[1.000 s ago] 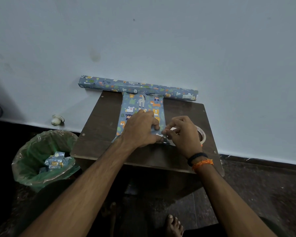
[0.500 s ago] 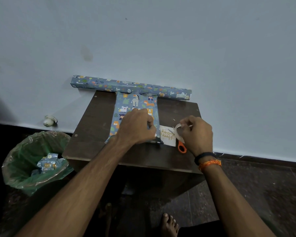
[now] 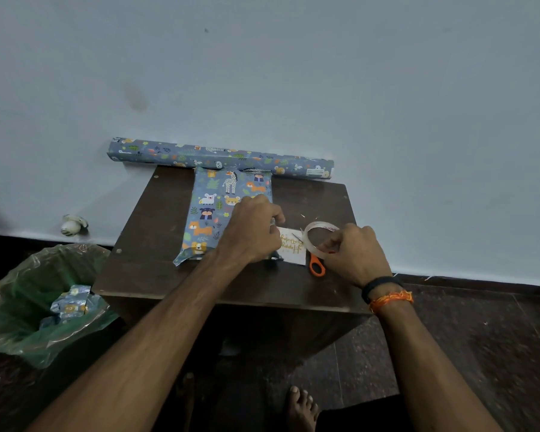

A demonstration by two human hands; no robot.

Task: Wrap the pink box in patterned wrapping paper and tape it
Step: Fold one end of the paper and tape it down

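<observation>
The box, fully covered in blue animal-print wrapping paper (image 3: 212, 210), lies on the dark wooden table (image 3: 156, 269), its far end against the paper roll. My left hand (image 3: 253, 229) rests on its near right part, fingers curled over the right edge. My right hand (image 3: 353, 254) holds a clear tape roll (image 3: 321, 225) upright just right of the box. No pink of the box shows. Whether a strip of tape runs between roll and box is too faint to tell.
A roll of the same paper (image 3: 219, 157) lies along the wall at the table's back. A white greeting card (image 3: 290, 249) and orange-handled scissors (image 3: 317, 266) sit between my hands. A green-lined bin (image 3: 22, 300) with paper scraps stands left of the table.
My right hand has left the box's near corner and moved right, lifting the tape roll upright; the card and scissors are uncovered. My left hand stays on the box.
</observation>
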